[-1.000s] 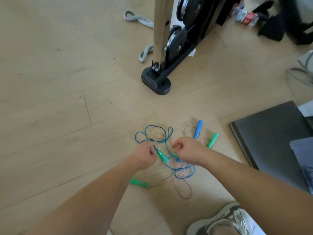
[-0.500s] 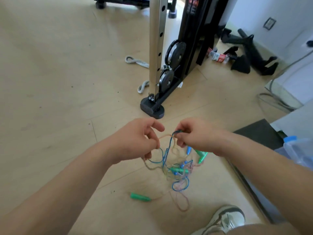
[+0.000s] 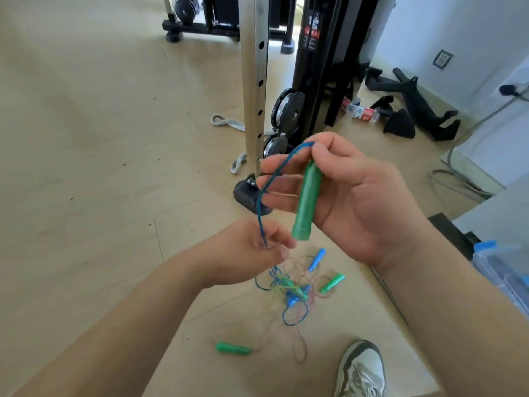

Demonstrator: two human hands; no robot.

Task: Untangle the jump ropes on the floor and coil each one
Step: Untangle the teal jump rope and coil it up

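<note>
Head view: a person stands over a pale wooden floor (image 3: 86, 167), with both bare hands above a knot of ropes.
Right hand (image 3: 352, 196): the palm is turned up. Thumb and forefinger pinch the top end of a green plastic jump-rope handle (image 3: 305, 202), which hangs tilted across the palm. The other fingers lie nearly straight.
Blue cord (image 3: 274, 173): it leaves the top of the held handle, arcs over to the left and drops to the left hand.
Left hand (image 3: 243, 253): it sits lower, fingers curled, gripping the blue cord at its fingertips.
Thin pale strands (image 3: 286, 176): two cross the right fingers.
Tangle of blue and pink cords (image 3: 289, 293): it lies on the floor below both hands, with cords running up to the left hand.
Loose handles: a small blue handle (image 3: 317, 259) and a short green handle (image 3: 332, 283) lie at the tangle's right edge. Another green handle on the floor (image 3: 233, 348) lies apart, nearer the person.
Surroundings: a grey-and-white sneaker (image 3: 362, 368) is at the bottom edge. A perforated steel post (image 3: 254, 90) of a black gym machine stands beyond the hands.
</note>
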